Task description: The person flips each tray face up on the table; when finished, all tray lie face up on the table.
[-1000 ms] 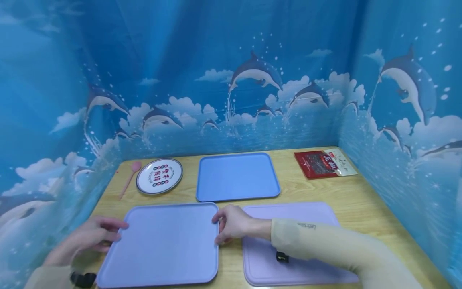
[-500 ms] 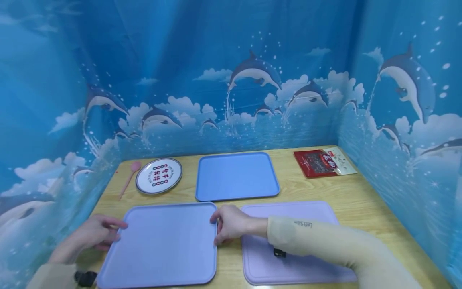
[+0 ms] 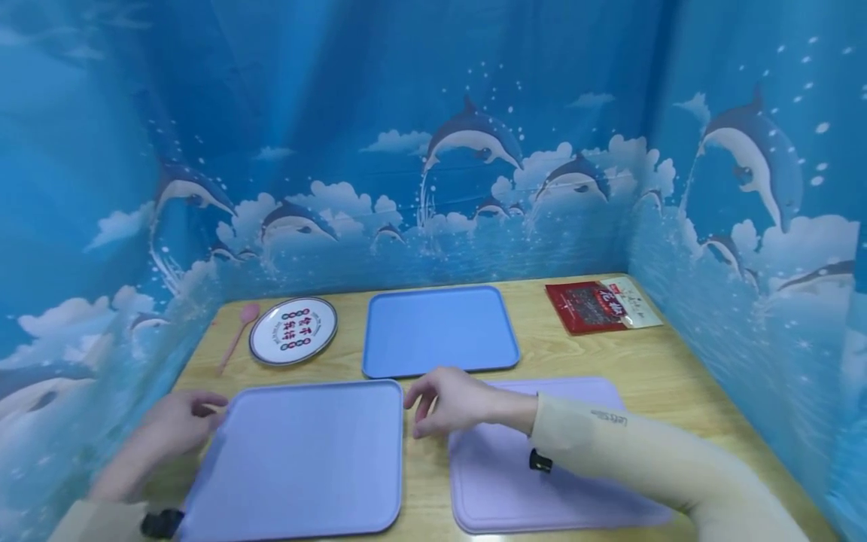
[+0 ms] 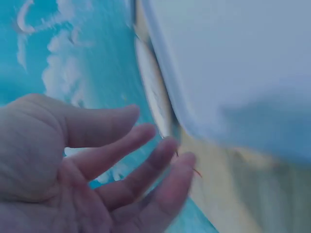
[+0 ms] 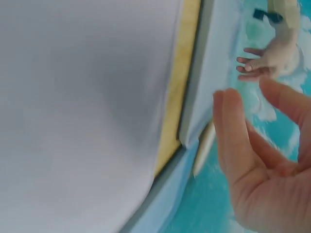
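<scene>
A lavender-blue tray [image 3: 305, 461] lies flat at the front left of the table. Beside its left rim, my left hand [image 3: 177, 423] has its fingers loosely bent, with nothing in them; the left wrist view shows a gap between the fingertips [image 4: 184, 160] and the tray. My right hand [image 3: 455, 403] hovers off the tray's upper right corner, fingers apart and holding nothing. Under the right forearm lies a pale purple tray [image 3: 535, 489], partly hidden by the sleeve. A blue tray [image 3: 440, 331] sits behind, in the middle.
At the back left are a white plate [image 3: 293, 331] with red and dark lettering and a pink spoon [image 3: 237, 335]. A red and white food packet [image 3: 603, 305] lies at the back right. Dolphin-print curtains [image 3: 406, 150] enclose the wooden table [image 3: 650, 361] on three sides.
Both hands have let go of the lavender-blue tray's sides. The right hand has moved up and slightly right, away from the rim. The left hand has drawn slightly outward. The tray stays in place.
</scene>
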Demonstrator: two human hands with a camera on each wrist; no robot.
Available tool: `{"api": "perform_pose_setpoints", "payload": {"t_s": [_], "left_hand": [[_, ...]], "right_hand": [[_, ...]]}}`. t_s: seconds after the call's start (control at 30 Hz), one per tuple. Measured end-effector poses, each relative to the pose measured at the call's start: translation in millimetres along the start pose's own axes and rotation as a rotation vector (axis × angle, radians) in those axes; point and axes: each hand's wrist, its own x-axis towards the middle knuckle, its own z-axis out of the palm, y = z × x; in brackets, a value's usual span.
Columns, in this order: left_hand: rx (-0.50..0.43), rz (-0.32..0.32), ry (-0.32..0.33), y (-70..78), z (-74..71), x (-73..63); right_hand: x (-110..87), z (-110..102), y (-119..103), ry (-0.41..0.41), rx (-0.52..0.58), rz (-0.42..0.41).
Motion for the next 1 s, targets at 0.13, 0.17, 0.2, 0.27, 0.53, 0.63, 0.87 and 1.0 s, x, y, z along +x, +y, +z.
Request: {"api": "perform_pose_setpoints", "payload": {"t_s": [0.13,0.17,0.2,0.27,0.53,0.63,0.87,1.0], "left_hand": [[-0.038,0.087,0.06,34.8,5.6,-9.9],[-0.089,0.109,0.053,44.6,9.8,-12.0],[-0.152,0.133,0.036,54.2,14.7,-14.2],[-0.277,0.172,-0.018,71.2,25.8,-18.7],[-0.479,0.307,-0.192,135.9,72.9,-28.5],[-0.48,0.392,-0.218,161.9,87.6,-24.3],[-0.508,0.489,-0.352,216.7,118.3,-12.8],[-0.498,0.523,-0.393,233.5,140.3,-11.3]], "right_hand": [[-12.4,-18.2,2.5,-0.039,-0.015,-0.04],[-16.7,-23.0,3.4,-0.042,-0.022,-0.05],[-21.5,-28.2,4.4,-0.045,-0.031,-0.067],[-32.8,-38.1,7.7,-0.03,-0.038,-0.091],[-85.7,-73.7,32.1,0.112,0.02,0.046],[-102.1,-84.6,44.7,0.177,0.037,0.113],[-135.0,-102.8,78.8,0.327,-0.106,0.222],[-157.6,-104.7,96.5,0.352,-0.143,0.299]]}}
